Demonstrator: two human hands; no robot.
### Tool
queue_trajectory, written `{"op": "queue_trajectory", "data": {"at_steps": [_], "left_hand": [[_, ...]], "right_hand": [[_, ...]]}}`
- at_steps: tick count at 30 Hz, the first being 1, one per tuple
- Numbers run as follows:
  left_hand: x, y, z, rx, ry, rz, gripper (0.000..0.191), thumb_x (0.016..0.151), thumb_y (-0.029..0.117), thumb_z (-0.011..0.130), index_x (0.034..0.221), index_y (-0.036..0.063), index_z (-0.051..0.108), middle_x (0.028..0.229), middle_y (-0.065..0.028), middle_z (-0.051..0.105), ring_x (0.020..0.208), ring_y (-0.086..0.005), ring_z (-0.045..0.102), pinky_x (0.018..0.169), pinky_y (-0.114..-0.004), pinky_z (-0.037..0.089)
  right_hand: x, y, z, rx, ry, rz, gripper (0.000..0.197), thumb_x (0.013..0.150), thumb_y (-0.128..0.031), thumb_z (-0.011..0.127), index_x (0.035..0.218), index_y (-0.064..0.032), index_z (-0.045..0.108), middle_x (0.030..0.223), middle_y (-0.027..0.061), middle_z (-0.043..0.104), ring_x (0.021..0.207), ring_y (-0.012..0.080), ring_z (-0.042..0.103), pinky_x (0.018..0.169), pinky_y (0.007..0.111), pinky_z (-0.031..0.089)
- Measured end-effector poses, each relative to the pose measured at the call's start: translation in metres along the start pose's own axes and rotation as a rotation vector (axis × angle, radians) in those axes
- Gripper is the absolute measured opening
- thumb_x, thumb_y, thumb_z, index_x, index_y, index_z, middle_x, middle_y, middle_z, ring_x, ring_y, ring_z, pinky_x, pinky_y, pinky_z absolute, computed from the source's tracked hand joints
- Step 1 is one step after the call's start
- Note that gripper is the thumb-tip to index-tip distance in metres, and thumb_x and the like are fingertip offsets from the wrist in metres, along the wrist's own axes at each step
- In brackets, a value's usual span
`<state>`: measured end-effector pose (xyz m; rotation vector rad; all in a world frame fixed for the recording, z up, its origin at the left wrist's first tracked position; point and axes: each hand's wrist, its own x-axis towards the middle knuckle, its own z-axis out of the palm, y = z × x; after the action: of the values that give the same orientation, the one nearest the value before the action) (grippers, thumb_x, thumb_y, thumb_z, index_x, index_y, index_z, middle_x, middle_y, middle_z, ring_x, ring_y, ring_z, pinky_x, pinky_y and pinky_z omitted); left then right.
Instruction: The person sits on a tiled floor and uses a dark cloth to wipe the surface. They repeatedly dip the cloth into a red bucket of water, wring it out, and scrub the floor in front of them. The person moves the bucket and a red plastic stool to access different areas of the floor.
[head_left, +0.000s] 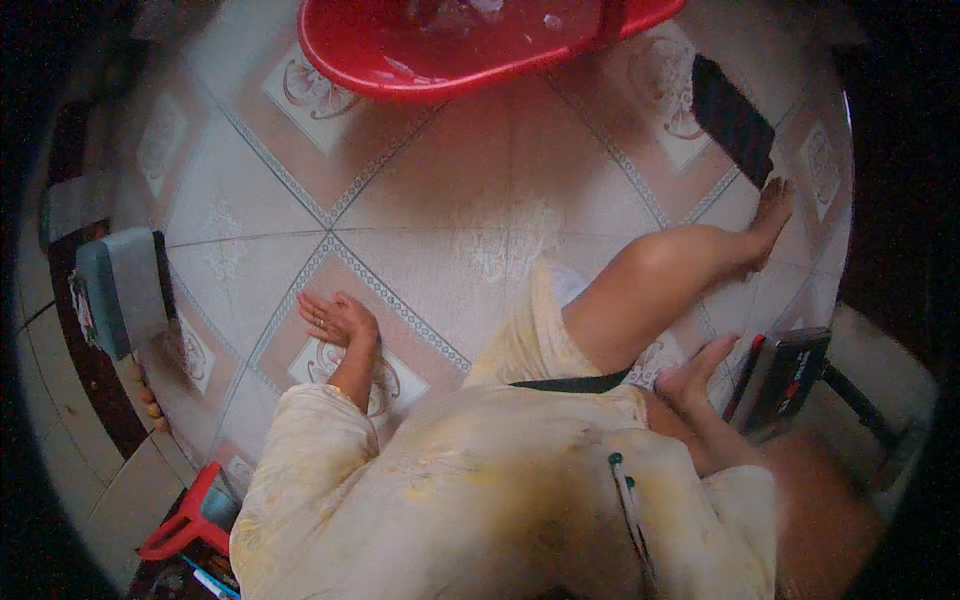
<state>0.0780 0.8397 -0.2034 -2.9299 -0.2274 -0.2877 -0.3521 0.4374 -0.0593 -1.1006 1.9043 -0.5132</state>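
Observation:
My left hand (341, 319) is held low over the patterned tile-look floor (420, 277), at left of centre. Its fingers are spread, nothing is in it, and a ring shows on one finger. Whether it touches the floor I cannot tell. My right hand is out of view; the right sleeve (739, 502) of my pale yellow top ends beside a blurred patch of skin. Before me stands a red plastic tub (427, 82), cut off by the upper picture edge, with pale blotches inside. My bent knee (652, 259) points away to the right.
A dark flat slab (735, 120) lies near my foot (772, 217). On the right is a black box (787, 379) bearing writing. A grey-blue box-like thing (124, 292) stands at the left. A red-framed object (191, 517) sits at the lower left.

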Motion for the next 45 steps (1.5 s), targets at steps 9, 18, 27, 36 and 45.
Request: {"op": "queue_trajectory", "data": {"at_steps": [9, 18, 27, 36, 45], "left_hand": [[0.001, -0.006, 0.028, 0.115, 0.095, -0.015, 0.067, 0.093, 0.041, 0.050, 0.152, 0.0159, 0.032, 0.160, -0.0002, 0.028, 0.146, -0.0228, 0.028, 0.111, -0.057, 0.025], [0.011, -0.009, 0.046, -0.118, 0.195, -0.060, 0.068, 0.090, 0.038, 0.052, 0.150, 0.0101, 0.036, 0.157, -0.0034, 0.033, 0.145, -0.0246, 0.027, 0.116, -0.056, 0.018], [0.027, 0.019, -0.040, -0.375, -0.330, -0.128, 0.072, 0.082, 0.043, 0.061, 0.145, 0.0140, 0.043, 0.154, -0.0039, 0.036, 0.145, -0.0275, 0.026, 0.116, -0.056, 0.020], [0.011, 0.030, -0.049, -0.595, -0.396, 0.323, 0.061, 0.085, 0.035, 0.060, 0.138, 0.0100, 0.046, 0.149, -0.0147, 0.039, 0.135, -0.0369, 0.039, 0.105, -0.058, 0.035], [-0.042, 0.053, -0.056, -0.460, -0.456, 0.669, 0.062, 0.080, 0.025, 0.069, 0.136, 0.0073, 0.049, 0.138, -0.0197, 0.046, 0.129, -0.0384, 0.045, 0.104, -0.054, 0.039]], "right_hand": [[-0.011, 0.041, -0.041, -0.796, 0.237, -0.856, 0.124, 0.071, -0.037, 0.077, 0.147, 0.0158, -0.005, 0.158, 0.0314, -0.003, 0.148, 0.0408, -0.002, 0.121, 0.046, -0.002], [-0.034, -0.026, -0.018, 0.661, -0.386, 0.286, 0.104, 0.082, -0.080, 0.038, 0.156, -0.0133, 0.010, 0.162, 0.0124, 0.012, 0.145, 0.0383, 0.020, 0.116, 0.051, 0.021], [-0.077, 0.097, -0.024, 0.220, -0.845, 0.289, 0.073, 0.088, -0.053, 0.046, 0.146, -0.0108, 0.033, 0.146, 0.0129, 0.036, 0.131, 0.0348, 0.039, 0.107, 0.047, 0.034], [0.030, 0.186, -0.025, -0.416, -0.954, -0.520, 0.042, 0.094, -0.017, 0.060, 0.134, -0.0044, 0.056, 0.128, 0.0157, 0.061, 0.116, 0.0311, 0.057, 0.098, 0.042, 0.046], [0.021, 0.180, 0.005, -0.250, -0.711, -0.424, 0.031, 0.094, -0.015, 0.058, 0.120, -0.0012, 0.065, 0.097, 0.0118, 0.071, 0.079, 0.0203, 0.066, 0.070, 0.032, 0.052]]}}
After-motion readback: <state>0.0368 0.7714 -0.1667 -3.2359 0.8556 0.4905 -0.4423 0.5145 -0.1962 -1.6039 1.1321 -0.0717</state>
